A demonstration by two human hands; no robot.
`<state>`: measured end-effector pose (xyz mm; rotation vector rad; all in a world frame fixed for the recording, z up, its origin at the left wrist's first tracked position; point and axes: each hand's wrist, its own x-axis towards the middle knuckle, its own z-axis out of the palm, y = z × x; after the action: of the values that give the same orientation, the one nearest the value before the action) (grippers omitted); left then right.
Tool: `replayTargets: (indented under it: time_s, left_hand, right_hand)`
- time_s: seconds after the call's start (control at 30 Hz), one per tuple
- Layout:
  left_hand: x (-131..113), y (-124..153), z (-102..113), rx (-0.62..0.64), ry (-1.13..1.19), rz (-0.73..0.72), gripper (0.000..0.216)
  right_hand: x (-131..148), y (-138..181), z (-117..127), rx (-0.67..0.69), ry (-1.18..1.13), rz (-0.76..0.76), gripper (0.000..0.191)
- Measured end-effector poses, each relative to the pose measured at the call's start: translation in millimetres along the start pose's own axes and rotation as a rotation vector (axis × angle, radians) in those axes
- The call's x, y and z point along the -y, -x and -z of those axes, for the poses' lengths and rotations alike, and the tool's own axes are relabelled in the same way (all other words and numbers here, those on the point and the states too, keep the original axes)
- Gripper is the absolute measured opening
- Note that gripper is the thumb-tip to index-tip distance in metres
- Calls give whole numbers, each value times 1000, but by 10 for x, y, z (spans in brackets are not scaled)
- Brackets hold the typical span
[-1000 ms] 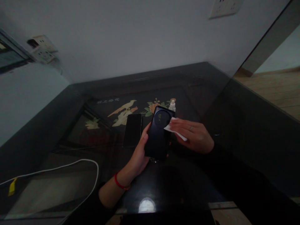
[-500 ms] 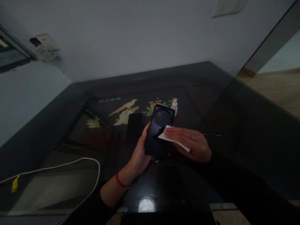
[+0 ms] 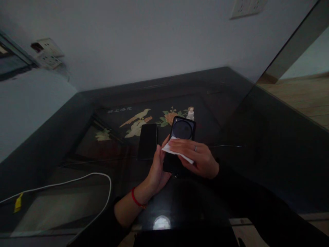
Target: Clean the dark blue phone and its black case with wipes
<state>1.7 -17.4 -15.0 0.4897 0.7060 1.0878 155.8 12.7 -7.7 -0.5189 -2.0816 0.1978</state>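
My left hand (image 3: pixel 158 169) grips a dark phone (image 3: pixel 182 131) by its left edge, back side up, with the round camera ring showing near the top. My right hand (image 3: pixel 196 157) lies across the phone's middle, fingers pressed onto a small white wipe (image 3: pixel 171 149) that rests against the phone's back. A ring shows on one right finger and a red band circles my left wrist. The phone's lower half is hidden under the right hand.
A second dark phone (image 3: pixel 147 141) lies flat on the glossy black table (image 3: pixel 77 144), left of my hands. A small clear bottle (image 3: pixel 190 113) stands behind the held phone. A white cable (image 3: pixel 102 187) loops at the left. Wall sockets (image 3: pixel 47 53) sit at upper left.
My right hand has slid the wipe leftward and down across the phone's back, from the camera ring's right edge to the middle. The phone is held a little more upright.
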Motion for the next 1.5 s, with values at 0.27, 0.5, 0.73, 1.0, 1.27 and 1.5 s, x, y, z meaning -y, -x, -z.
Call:
replayTargets:
  time_s: [0.27,0.5,0.73,1.0,1.27,1.5]
  left_hand:
    - [-2,36,-24,110,-42,64,57]
    - [-90,-19,35,-38,67,34,60]
    - [-84,0,24,-20,165,135,58]
    - [-180,-81,10,-100,191,21,54]
    - [-260,-115,65,-127,160,-49,51]
    - [-218,-75,38,-95,107,-27,46]
  right_hand:
    - [-77,-27,68,-134,112,-227,33]
    - [88,93,-67,174,-48,221,38]
    - [45,89,-42,102,23,127,39]
    - [91,142,-33,197,-28,283,29]
    - [-96,100,208,83,124,165,34]
    - [-115,118,214,43,157,84,28]
